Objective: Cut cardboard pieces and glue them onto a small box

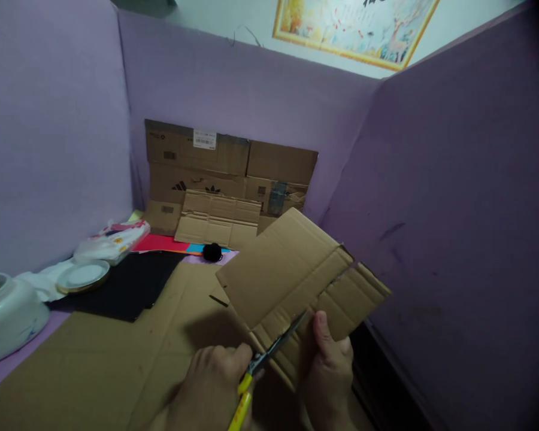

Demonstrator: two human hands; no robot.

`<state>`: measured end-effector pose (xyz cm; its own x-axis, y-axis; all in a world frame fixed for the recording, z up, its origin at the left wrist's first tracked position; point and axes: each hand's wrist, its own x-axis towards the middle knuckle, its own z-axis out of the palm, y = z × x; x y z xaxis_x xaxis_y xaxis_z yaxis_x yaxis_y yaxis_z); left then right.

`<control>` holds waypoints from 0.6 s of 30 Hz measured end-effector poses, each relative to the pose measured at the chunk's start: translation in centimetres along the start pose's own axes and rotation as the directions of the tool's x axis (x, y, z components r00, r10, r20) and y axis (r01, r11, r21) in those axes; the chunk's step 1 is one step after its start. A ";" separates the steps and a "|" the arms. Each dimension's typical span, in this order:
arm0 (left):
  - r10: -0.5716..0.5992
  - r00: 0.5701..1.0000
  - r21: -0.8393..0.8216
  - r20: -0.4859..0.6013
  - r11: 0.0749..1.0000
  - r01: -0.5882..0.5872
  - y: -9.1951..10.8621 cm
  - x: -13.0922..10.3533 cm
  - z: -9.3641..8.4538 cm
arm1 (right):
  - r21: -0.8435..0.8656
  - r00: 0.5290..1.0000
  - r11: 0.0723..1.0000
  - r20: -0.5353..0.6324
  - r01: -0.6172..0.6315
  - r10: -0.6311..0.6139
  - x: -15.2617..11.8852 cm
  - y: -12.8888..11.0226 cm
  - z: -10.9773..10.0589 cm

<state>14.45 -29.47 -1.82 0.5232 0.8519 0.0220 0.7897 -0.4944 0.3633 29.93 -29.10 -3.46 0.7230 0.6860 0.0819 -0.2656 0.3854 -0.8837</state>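
Observation:
A creased brown cardboard piece (281,272) is held up at a slant, over a larger cardboard sheet. My right hand (330,371) grips its lower right part, thumb on the front face and fingers mostly hidden behind. My left hand (213,383) is closed around the scissors (265,360) with yellow handles, though its grip on the loops is partly hidden. Their dark blades lie along a ragged cut line across the cardboard, the tip close to my right thumb. A gap splits the cardboard's upper right edge, beside a folded strip (354,296).
The large cardboard sheet (112,353) covers the surface. Left are a white ceramic pot (11,323), a round lid (83,275), black sheets (135,284) and a plastic bag (112,239). Behind, black yarn (212,252) lies before flattened cardboard (224,167) leaning on the purple wall (251,90).

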 end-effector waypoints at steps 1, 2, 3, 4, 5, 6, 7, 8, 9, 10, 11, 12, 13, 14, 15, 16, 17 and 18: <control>-0.009 1.000 0.003 0.004 1.000 0.009 0.1 0.0 0.0 | 0.019 1.000 1.000 0.003 -0.016 0.016 0.0 -0.3 0.2; -0.017 1.000 0.000 0.005 1.000 0.017 0.2 0.1 0.0 | 0.035 1.000 0.999 0.003 -0.023 0.022 0.0 -0.6 0.5; -0.023 1.000 -0.007 0.003 1.000 0.023 0.2 0.1 0.0 | 0.049 1.000 0.999 0.006 -0.023 0.022 0.0 -0.8 0.7; -0.023 1.000 -0.015 0.000 1.000 0.023 0.2 0.1 0.1 | 0.058 1.000 0.998 0.011 -0.020 0.019 0.1 -1.0 0.8; -0.019 1.000 -0.024 -0.009 1.000 0.019 0.2 0.2 0.2 | 0.061 1.000 0.998 0.013 -0.017 0.017 0.1 -1.1 0.9; -0.010 1.000 -0.033 -0.017 0.999 0.010 0.1 0.2 0.4 | 0.060 1.000 0.998 0.015 -0.015 0.015 0.2 -1.2 0.9; 0.000 0.999 -0.043 -0.035 0.999 -0.002 0.0 0.2 0.6 | 0.053 1.000 0.998 0.020 -0.021 0.020 0.2 -1.2 0.8; 0.006 0.998 -0.051 -0.061 0.999 -0.009 -0.1 0.2 0.7 | 0.041 0.999 0.999 0.025 -0.028 0.027 0.3 -1.2 0.8; 0.008 0.996 -0.055 -0.090 0.998 -0.013 -0.2 0.2 0.9 | 0.029 0.999 0.999 0.036 -0.039 0.038 0.3 -1.1 0.7; 0.005 0.993 -0.059 -0.115 0.998 -0.012 -0.3 0.1 1.1 | 0.023 0.998 0.999 0.046 -0.047 0.046 0.3 -1.1 0.6; -0.002 0.991 -0.062 -0.135 0.998 -0.007 -0.4 0.1 1.2 | 0.018 0.997 0.998 0.055 -0.057 0.056 0.2 -1.1 0.5; -0.011 0.988 -0.063 -0.153 0.998 0.002 -0.5 0.1 1.3 | 0.014 0.996 0.998 0.058 -0.061 0.061 0.2 -1.0 0.4; -0.021 0.986 -0.063 -0.163 0.998 0.011 -0.6 0.0 1.3 | 0.011 0.996 0.998 0.058 -0.062 0.061 0.2 -1.0 0.4; -0.030 0.986 -0.064 -0.164 0.998 0.020 -0.7 0.1 1.3 | 0.009 0.997 0.998 0.061 -0.057 0.056 0.1 -1.0 0.3; -0.039 0.986 -0.066 -0.165 0.997 0.028 -0.8 0.1 1.2 | 0.005 0.997 0.999 0.067 -0.044 0.043 0.1 -1.1 0.3; -0.047 0.985 -0.069 -0.165 0.997 0.036 -0.8 0.2 1.1 | -0.001 0.996 1.000 0.083 -0.024 0.024 0.1 -1.1 0.3; -0.053 0.985 -0.070 -0.166 0.997 0.042 -0.9 0.3 0.9 | -0.005 0.995 1.000 0.103 0.001 -0.001 0.1 -1.2 0.4; -0.057 0.984 -0.072 -0.166 0.996 0.046 -1.0 0.4 0.8 | -0.006 0.993 1.000 0.119 0.022 -0.021 0.1 -1.3 0.4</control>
<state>14.16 -28.73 -2.93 0.4167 0.8957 0.1554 0.7876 -0.4410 0.4303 30.13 -29.25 -2.15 0.6476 0.7462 0.1543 -0.2464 0.3967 -0.8843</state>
